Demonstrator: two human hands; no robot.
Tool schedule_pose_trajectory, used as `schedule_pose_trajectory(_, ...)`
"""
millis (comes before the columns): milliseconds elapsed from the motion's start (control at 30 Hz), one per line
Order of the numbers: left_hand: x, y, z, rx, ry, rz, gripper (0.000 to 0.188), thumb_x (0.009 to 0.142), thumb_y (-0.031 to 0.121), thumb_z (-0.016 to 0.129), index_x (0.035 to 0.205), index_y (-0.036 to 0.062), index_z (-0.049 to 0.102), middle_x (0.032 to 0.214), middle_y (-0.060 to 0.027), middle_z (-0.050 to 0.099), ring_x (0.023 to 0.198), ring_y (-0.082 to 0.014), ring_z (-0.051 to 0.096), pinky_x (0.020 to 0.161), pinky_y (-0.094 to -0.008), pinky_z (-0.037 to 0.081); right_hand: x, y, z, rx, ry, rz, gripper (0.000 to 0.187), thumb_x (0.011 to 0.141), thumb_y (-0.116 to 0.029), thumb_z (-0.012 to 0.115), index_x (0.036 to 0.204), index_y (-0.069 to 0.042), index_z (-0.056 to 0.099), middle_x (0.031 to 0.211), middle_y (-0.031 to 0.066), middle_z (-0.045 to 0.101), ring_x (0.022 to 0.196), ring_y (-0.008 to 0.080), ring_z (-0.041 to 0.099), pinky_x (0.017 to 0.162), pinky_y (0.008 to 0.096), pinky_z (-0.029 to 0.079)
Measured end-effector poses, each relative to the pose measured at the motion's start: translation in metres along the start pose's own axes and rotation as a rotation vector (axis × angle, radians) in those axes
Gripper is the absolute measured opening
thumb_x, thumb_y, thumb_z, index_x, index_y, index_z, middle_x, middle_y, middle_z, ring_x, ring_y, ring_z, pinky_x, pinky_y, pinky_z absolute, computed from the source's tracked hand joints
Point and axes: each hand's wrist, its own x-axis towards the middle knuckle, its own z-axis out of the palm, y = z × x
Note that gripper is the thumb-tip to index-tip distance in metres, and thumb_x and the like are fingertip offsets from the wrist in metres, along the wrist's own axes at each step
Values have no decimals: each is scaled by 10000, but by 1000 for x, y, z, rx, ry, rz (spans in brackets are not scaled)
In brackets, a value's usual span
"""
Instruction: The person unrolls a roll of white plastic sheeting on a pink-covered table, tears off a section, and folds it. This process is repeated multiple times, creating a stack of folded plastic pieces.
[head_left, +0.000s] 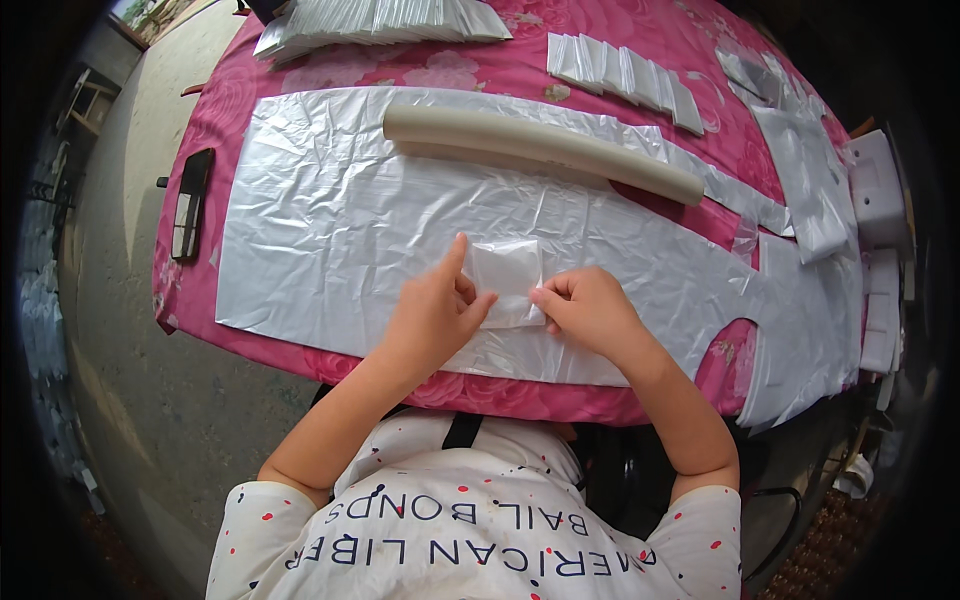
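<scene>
Small clear packet (508,270), flat on a silvery plastic sheet (320,220), toward its near edge. Pinched at lower right in the right hand (588,310), thumb uppermost. Just beside the opposite edge, left hand (432,308) with thumb and forefinger spread; contact impossible to tell. Probably at a folding or smoothing step; next, likely need for a light left-hand press against a steady right pinch. Beyond, cardboard tube (545,152) and row of white packets (625,78) on pink tablecloth (440,75).

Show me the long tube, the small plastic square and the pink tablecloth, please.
Long tube (545,149): head view, middle of its length.
Small plastic square (508,270): head view, middle of its flat face.
Pink tablecloth (530,402): head view, bare strip along the near edge.
</scene>
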Motion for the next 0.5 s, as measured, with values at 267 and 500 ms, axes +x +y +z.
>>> schedule_pose_trajectory(267, -1, -2, 18, 452, 65, 560, 701, 753, 200, 664, 1322, -49, 339, 1340, -222, 375, 1268, -348, 345, 1030, -420, 308, 2, -1, 1, 52, -1, 46, 242, 815, -199, 575, 719, 9, 653, 549, 51, 597, 500, 102, 578, 498, 248, 434)
schedule_pose_trajectory(500, 1, -6, 37, 587, -18, 455, 972, 758, 584, 520, 1345, -125, 208, 1439, -258, 178, 1368, -354, 119, 1103, -450, 54, -1, -1, 3, -11, 34, 16, 217, 789, -183, 603, 707, 14, 642, 572, 68, 611, 504, 100, 572, 494, 244, 430)
